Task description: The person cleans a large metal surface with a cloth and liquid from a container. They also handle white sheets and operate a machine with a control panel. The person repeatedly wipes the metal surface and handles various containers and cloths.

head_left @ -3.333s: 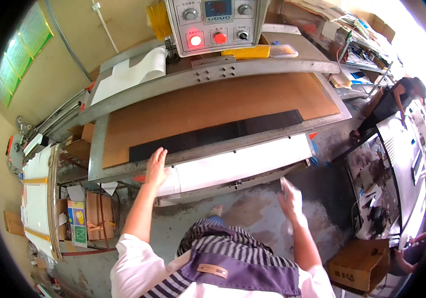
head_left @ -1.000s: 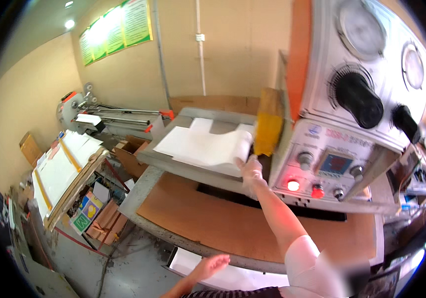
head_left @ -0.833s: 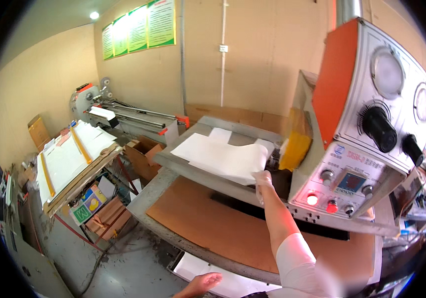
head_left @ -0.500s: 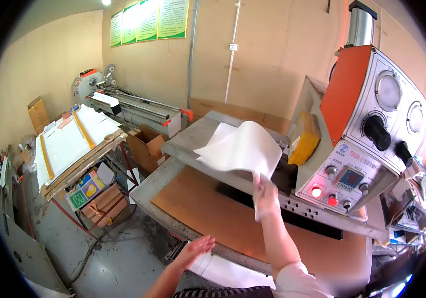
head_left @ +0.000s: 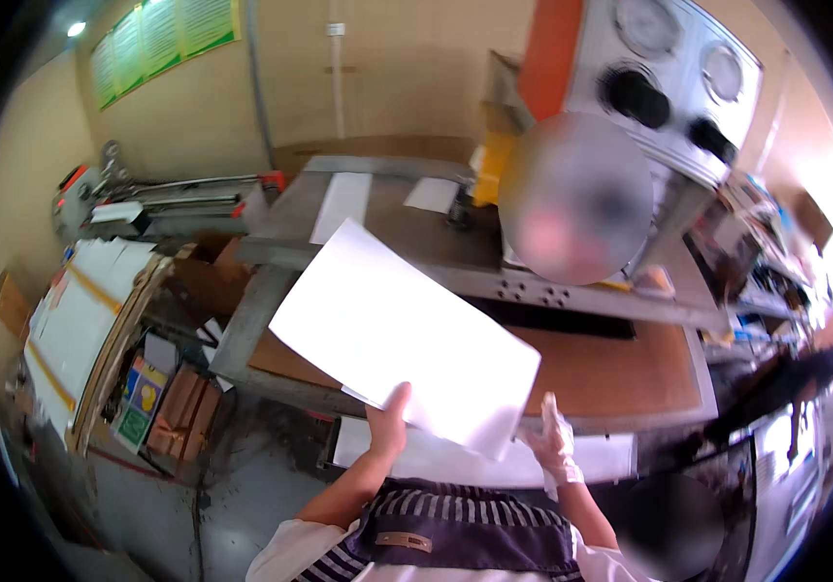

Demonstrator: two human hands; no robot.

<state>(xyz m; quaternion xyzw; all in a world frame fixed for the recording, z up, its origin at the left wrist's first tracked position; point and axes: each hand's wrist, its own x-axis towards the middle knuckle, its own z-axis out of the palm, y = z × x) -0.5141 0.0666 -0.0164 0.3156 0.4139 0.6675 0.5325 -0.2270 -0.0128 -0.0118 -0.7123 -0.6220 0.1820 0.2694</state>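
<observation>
A stack of white sheets (head_left: 402,335) is held out in front of me over the press. My left hand (head_left: 389,422) is closed on its near edge, thumb on top and fingers hidden underneath. By the sheets' near right corner is my right hand (head_left: 552,441), wearing a thin whitish glove, its fingers stretched out and apart. It appears not to grip the sheets. Below them lies the brown board (head_left: 620,378) on the lower bed of the press. Two white pieces, a long strip (head_left: 343,206) and a smaller sheet (head_left: 432,194), rest on the grey upper plate (head_left: 392,233).
The press's control box (head_left: 698,73) with dials and knobs rises on the right, partly blurred. A low table with white sheets (head_left: 77,330) stands left, cardboard boxes (head_left: 185,417) beneath it. A person in dark clothes (head_left: 775,393) is at far right. Cluttered shelves (head_left: 775,252) stand behind.
The white sheets have come from above the upper plate toward me. My left hand, free before, now grips them; my right hand has let go and opened. The view has swung rightward and down.
</observation>
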